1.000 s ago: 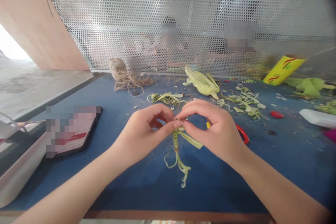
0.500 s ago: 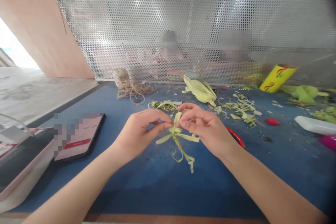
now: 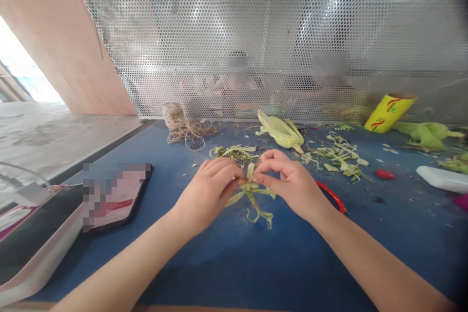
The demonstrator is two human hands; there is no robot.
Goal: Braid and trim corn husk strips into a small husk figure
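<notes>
Both hands meet over the middle of the blue table. My left hand and my right hand pinch the top of a small braid of green corn-husk strips. The fingers of both are closed on its strips. One strip sticks up between the fingertips, two spread sideways, and the plaited tail with curled ends hangs down toward me, just above the table.
A phone lies at left beside a white-edged tray. Twine, a corn husk, husk scraps, red-handled scissors, a yellow tube and a white bottle lie beyond. Behind a perforated metal screen sit other people.
The camera has tilted up, so more of the screen shows. My hands stayed pinched on the braid, which now spreads its strips sideways, and they moved slightly away from me.
</notes>
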